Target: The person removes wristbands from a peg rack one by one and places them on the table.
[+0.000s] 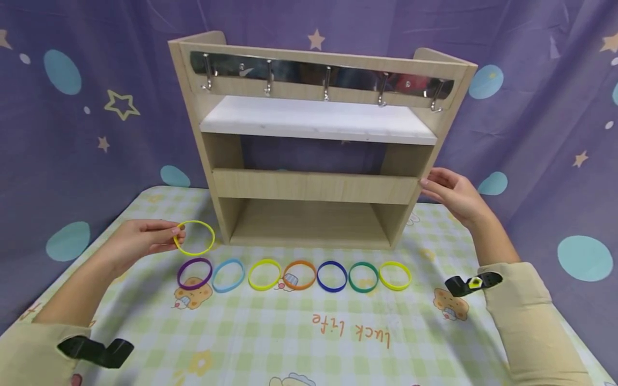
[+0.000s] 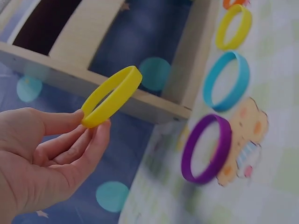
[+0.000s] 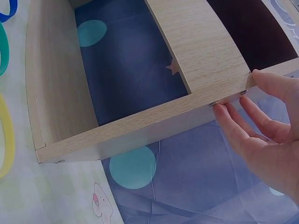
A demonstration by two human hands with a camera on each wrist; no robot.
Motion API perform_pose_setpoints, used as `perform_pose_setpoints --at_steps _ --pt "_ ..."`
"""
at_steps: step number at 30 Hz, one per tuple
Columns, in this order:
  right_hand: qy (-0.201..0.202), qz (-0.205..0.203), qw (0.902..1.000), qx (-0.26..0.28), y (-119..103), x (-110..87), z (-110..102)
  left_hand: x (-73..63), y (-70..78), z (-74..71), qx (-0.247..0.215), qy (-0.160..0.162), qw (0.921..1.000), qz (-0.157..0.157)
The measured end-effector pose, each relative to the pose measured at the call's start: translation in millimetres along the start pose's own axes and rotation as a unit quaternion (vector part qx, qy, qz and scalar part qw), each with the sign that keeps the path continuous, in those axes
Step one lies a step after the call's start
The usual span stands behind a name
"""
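Note:
My left hand (image 1: 140,241) pinches a yellow silicone wristband (image 2: 114,103) between thumb and fingertips, raised left of the wooden rack (image 1: 314,186). On the rack's right side panel (image 3: 154,114), my right hand (image 1: 456,197) holds the edge, thumb at the front and fingertips on the outer face. A row of wristbands lies along the rack's front: purple (image 2: 220,158), light blue (image 1: 228,290), yellow (image 1: 264,288), orange (image 1: 299,288), dark blue (image 1: 332,290), green (image 1: 363,290) and a second yellow (image 1: 396,288).
Across the rack's top runs a shiny metal strip (image 1: 299,69) with several hooks. Below it sits a white shelf (image 1: 318,118). A checked tablecloth (image 1: 270,343) covers the table, and a purple curtain (image 1: 116,161) hangs behind and at both sides.

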State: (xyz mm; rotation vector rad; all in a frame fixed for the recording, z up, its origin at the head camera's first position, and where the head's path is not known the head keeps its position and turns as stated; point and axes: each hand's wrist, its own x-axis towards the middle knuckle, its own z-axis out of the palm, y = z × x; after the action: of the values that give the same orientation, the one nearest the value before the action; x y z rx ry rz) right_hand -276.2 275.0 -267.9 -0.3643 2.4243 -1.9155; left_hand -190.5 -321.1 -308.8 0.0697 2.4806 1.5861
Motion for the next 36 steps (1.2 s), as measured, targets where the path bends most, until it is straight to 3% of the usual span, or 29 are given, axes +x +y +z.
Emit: perform_pose_setpoints --at_steps 7,15,26,36 --pt "-0.001 0.002 1.0000 -0.007 0.8 -0.1 0.3 -0.1 -22.8 -4.5 0.013 -0.029 0.9989 -0.035" --pt "0.001 0.000 1.0000 -0.005 -0.4 0.5 0.0 -2.9 -42.4 -10.0 0.019 -0.019 0.9966 -0.078" --pt "0.008 0.009 0.9996 -0.026 -0.4 1.6 -0.7 -10.3 -53.5 -13.6 -0.003 -0.009 0.9921 -0.125" --pt "0.003 0.006 0.9999 -0.014 -1.2 0.9 -1.0 -12.7 -58.7 -17.5 -0.018 0.002 0.9910 -0.132"
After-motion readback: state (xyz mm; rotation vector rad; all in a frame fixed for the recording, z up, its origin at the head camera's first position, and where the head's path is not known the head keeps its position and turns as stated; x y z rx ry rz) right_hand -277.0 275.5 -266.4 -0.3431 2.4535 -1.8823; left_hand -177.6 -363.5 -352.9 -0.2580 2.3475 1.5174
